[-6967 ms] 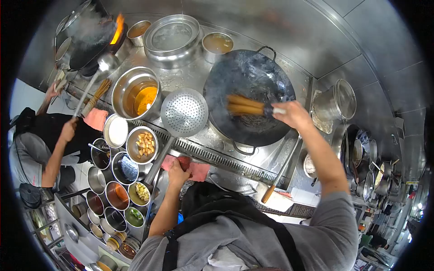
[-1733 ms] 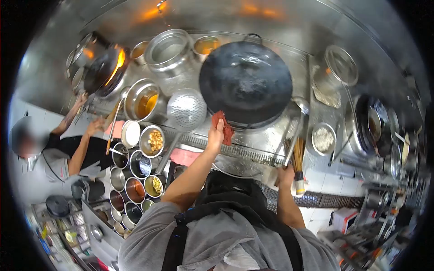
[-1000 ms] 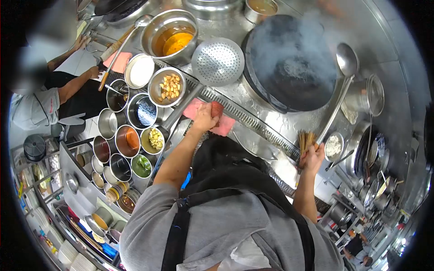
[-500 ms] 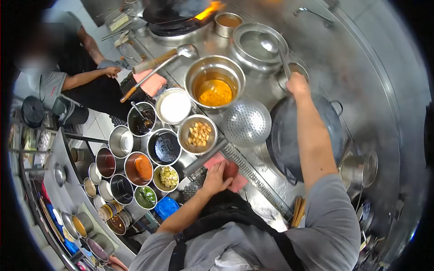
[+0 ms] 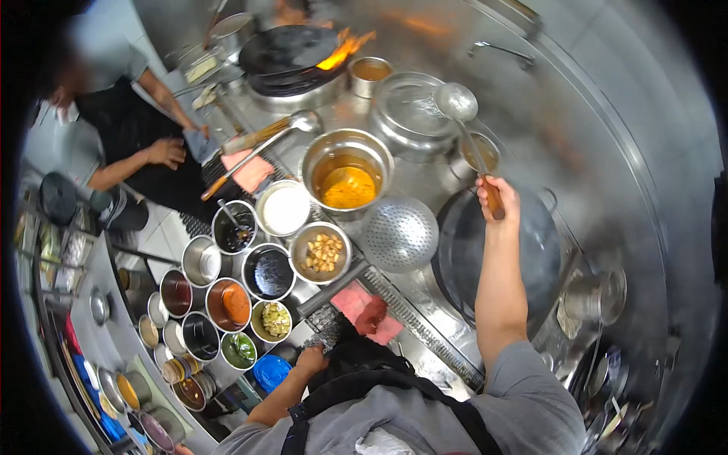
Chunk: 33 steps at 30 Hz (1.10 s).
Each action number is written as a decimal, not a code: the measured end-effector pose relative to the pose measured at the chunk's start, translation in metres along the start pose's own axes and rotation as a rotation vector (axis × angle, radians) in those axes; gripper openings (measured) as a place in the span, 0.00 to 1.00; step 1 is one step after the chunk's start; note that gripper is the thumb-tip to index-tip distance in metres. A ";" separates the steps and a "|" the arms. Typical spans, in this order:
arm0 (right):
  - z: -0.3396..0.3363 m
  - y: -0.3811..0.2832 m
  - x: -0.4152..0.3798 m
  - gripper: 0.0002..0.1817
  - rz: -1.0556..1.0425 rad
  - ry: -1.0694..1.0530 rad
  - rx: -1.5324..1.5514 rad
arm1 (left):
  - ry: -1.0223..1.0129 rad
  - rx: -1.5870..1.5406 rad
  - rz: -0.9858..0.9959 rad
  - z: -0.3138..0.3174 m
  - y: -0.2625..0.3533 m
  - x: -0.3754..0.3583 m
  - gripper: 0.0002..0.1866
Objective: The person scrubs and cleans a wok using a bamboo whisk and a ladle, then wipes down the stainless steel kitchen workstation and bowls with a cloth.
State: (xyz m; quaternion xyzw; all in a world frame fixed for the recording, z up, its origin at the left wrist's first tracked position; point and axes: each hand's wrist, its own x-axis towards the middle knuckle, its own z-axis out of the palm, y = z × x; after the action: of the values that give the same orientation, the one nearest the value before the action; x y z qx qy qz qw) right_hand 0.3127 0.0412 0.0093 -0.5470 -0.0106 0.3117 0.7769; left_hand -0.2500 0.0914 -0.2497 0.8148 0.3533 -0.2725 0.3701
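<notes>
My right hand point(image 5: 498, 199) grips the wooden handle of a ladle point(image 5: 456, 101). The ladle's steel bowl is above the right rim of a wide steel pot point(image 5: 417, 106), and my forearm crosses over a large dark wok point(image 5: 485, 258). Low beside my apron, my left hand point(image 5: 311, 360) is curled near a grey mesh-like patch; whatever is in its fingers, if anything, is hidden. Ahead of it a red cloth point(image 5: 371, 314) lies on a pink cloth point(image 5: 350, 301). A perforated strainer point(image 5: 399, 234) rests between the wok and a bowl of golden chunks point(image 5: 321, 252).
Flames point(image 5: 345, 50) rise beside a black wok point(image 5: 292, 53) at the back. A pot of yellow-orange liquid point(image 5: 347, 182) stands mid-counter. Several sauce and ingredient pots, including a white one point(image 5: 283, 208), crowd the left. Another person point(image 5: 129, 129) stands at the far left.
My right hand has moved down and the ladle's bowl has lifted off the wide pot's middle toward its right side. My left hand has left the pink and red cloths and drawn back left.
</notes>
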 end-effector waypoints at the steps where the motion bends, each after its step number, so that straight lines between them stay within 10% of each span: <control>1: -0.016 -0.010 -0.023 0.11 -0.027 -0.061 0.024 | -0.017 0.023 0.025 0.001 0.006 0.010 0.24; 8: -0.103 -0.043 -0.206 0.20 -0.182 0.379 -0.263 | -0.033 -0.063 0.045 0.068 0.045 0.025 0.21; 12: -0.163 -0.020 -0.305 0.20 -0.782 0.042 -0.768 | 0.157 -0.189 -0.131 0.135 -0.005 -0.034 0.18; 13: -0.174 -0.045 -0.304 0.12 -0.243 0.176 -0.321 | 0.174 -0.177 -0.146 0.146 -0.008 -0.044 0.18; 15: -0.173 -0.054 -0.333 0.07 -0.009 0.295 -0.493 | 0.107 -0.227 -0.338 0.149 -0.027 -0.112 0.19; 18: -0.239 -0.022 -0.342 0.11 -0.290 0.112 -0.917 | 0.052 -0.146 -0.471 0.216 -0.099 -0.162 0.19; 20: -0.219 -0.019 -0.373 0.16 -0.064 0.122 -1.411 | 0.044 -0.191 -0.521 0.239 -0.119 -0.189 0.19; 21: -0.263 -0.001 -0.365 0.19 -0.446 -0.050 -1.680 | 0.023 -0.245 -0.590 0.251 -0.127 -0.194 0.18; 24: -0.304 0.031 -0.373 0.19 -0.715 -0.210 -1.843 | 0.071 -0.304 -0.566 0.267 -0.132 -0.185 0.19; 26: -0.314 0.061 -0.379 0.20 -0.774 0.151 -2.487 | 0.158 -0.428 -0.531 0.258 -0.120 -0.170 0.19; 27: -0.314 0.068 -0.377 0.20 -0.441 0.189 -2.446 | 0.154 -0.441 -0.477 0.240 -0.107 -0.166 0.17; 33: -0.230 0.149 -0.395 0.17 -0.703 -0.146 -1.523 | 0.553 -0.617 -0.206 0.184 -0.084 -0.219 0.20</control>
State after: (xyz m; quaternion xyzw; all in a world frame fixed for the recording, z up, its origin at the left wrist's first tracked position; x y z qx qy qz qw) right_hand 0.0065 -0.3179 -0.0824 -0.8650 -0.4379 -0.0059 0.2449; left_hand -0.4803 -0.0967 -0.2359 0.6687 0.5838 0.0391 0.4587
